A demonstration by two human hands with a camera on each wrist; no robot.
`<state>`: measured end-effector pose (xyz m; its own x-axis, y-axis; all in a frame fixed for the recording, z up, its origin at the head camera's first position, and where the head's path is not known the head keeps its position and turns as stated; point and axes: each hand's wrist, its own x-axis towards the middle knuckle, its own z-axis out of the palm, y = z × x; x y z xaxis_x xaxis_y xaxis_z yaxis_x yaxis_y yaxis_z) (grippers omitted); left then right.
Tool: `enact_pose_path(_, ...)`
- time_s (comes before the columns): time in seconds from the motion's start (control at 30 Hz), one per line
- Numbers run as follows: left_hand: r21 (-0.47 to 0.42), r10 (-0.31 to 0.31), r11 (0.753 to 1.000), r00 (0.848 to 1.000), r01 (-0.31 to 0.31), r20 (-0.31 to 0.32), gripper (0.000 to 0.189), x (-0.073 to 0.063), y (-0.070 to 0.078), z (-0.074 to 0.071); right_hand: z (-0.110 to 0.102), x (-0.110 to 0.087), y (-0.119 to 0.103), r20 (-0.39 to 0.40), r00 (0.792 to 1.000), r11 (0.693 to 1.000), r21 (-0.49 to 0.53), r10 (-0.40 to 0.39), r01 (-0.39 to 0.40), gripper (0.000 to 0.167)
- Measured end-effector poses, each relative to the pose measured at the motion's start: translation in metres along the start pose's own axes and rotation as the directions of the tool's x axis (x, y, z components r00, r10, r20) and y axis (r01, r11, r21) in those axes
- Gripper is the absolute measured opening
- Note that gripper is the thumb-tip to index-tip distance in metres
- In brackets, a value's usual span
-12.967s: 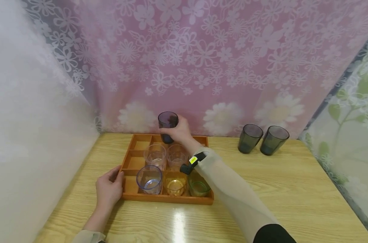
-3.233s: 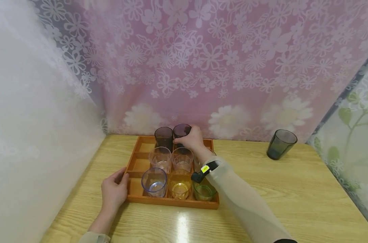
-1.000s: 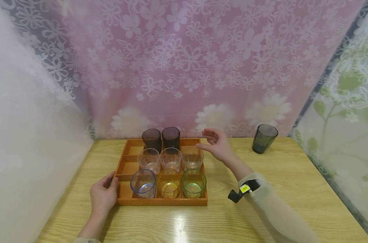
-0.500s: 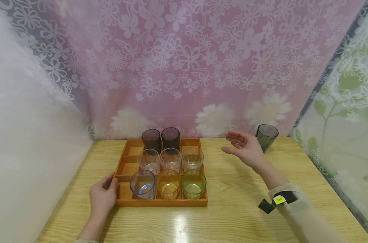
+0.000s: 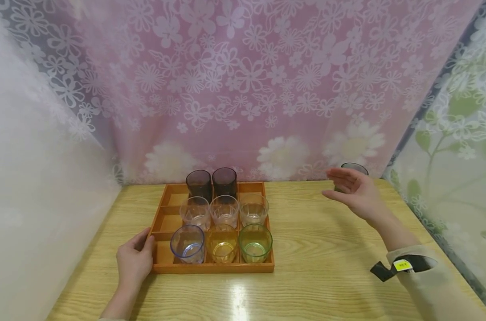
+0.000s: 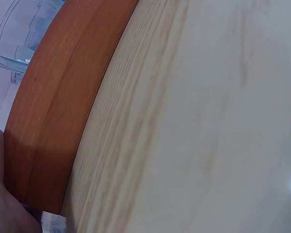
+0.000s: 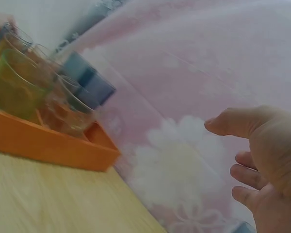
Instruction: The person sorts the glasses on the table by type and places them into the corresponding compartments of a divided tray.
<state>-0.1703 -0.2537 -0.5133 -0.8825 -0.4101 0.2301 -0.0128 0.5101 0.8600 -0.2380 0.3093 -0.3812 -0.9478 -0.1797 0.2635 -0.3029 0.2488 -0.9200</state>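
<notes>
My left hand (image 5: pixel 133 259) grips the left side of a divided wooden tray (image 5: pixel 210 268), near its front corner. My right hand (image 5: pixel 357 194) holds nothing; its fingers are spread from the thumb, and it overlaps a dark grey glass (image 5: pixel 357 167) standing at the back right. Only that glass's upper part and a bit of its side show past the hand. At the tray's back stand two dark purplish glasses (image 5: pixel 224 182). Several clear glasses (image 5: pixel 195 211) fill the middle row. In front are a blue-rimmed glass (image 5: pixel 188 243), an amber glass (image 5: pixel 222 243) and a green glass (image 5: pixel 255 243).
The tray rests on a light wood-grain table (image 5: pixel 307 276). A pink floral curtain (image 5: pixel 247 89) hangs right behind the table's back edge. A white sheet (image 5: pixel 46 156) closes off the left side, and a leaf-patterned one (image 5: pixel 463 156) the right.
A second dark glass now stands in the tray's back row; one remains on the table. My right hand has moved from the tray rightward to that glass. My left hand has stayed on the tray.
</notes>
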Motion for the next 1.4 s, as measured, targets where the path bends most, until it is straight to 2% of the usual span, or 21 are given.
enact_pose_path(0.13, -0.010, 0.011, 1.000, 1.000, -0.011, -0.006, 0.030, 0.001, 0.001, -0.001, -0.023, -0.001, 0.007, -0.048, 0.999, 1.000, 0.010, -0.018, 0.019, 0.053)
enact_pose_path(0.33, -0.017, 0.030, 0.999, 1.000, -0.030, -0.007, 0.030, 0.000, 0.001, -0.003, -0.059, -0.002, 0.024, -0.150, 0.988, 0.992, -0.110, 0.046, -0.063, 0.060)
enact_pose_path(0.43, -0.011, 0.033, 0.999, 0.999, -0.033, -0.014, 0.030, 0.001, 0.000, -0.003, -0.073, -0.003, 0.034, -0.182, 0.981, 0.988, -0.127, 0.062, -0.086, 0.061)
enact_pose_path(0.57, -0.009, 0.039, 0.999, 0.999, -0.039, -0.023, 0.029, 0.001, -0.001, -0.004, -0.086, -0.002, 0.049, -0.216, 0.973, 0.990, -0.101, 0.077, -0.101, 0.055)
enact_pose_path(0.73, -0.021, 0.035, 0.999, 0.999, -0.035, -0.023, 0.029, 0.000, 0.001, -0.004, -0.094, 0.000, 0.065, -0.245, 0.963, 0.991, -0.054, 0.108, -0.125, 0.055)
enact_pose_path(0.87, -0.031, 0.030, 0.999, 0.999, -0.031, -0.019, 0.029, 0.001, 0.000, -0.004, -0.099, 0.005, 0.076, -0.243, 0.955, 0.972, -0.114, 0.172, -0.204, 0.067)
enact_pose_path(0.97, -0.029, 0.030, 0.999, 0.999, -0.030, -0.018, 0.029, 0.002, -0.001, -0.003, -0.100, 0.011, 0.085, -0.212, 0.951, 0.944, -0.193, 0.226, -0.267, 0.083)
enact_pose_path(1.03, -0.028, 0.028, 0.999, 0.999, -0.029, -0.019, 0.028, 0.002, -0.001, -0.003, -0.100, 0.016, 0.091, -0.191, 0.949, 0.934, -0.211, 0.251, -0.289, 0.089)
enact_pose_path(1.23, -0.023, 0.030, 0.999, 0.999, -0.030, -0.022, 0.028, 0.003, -0.002, -0.001, -0.096, 0.027, 0.106, -0.145, 0.941, 0.929, -0.169, 0.307, -0.329, 0.097)
enact_pose_path(1.4, -0.021, 0.029, 0.999, 1.000, -0.029, -0.012, 0.029, 0.003, -0.001, 0.001, -0.089, 0.033, 0.118, -0.140, 0.953, 0.947, -0.138, 0.270, -0.289, 0.078)
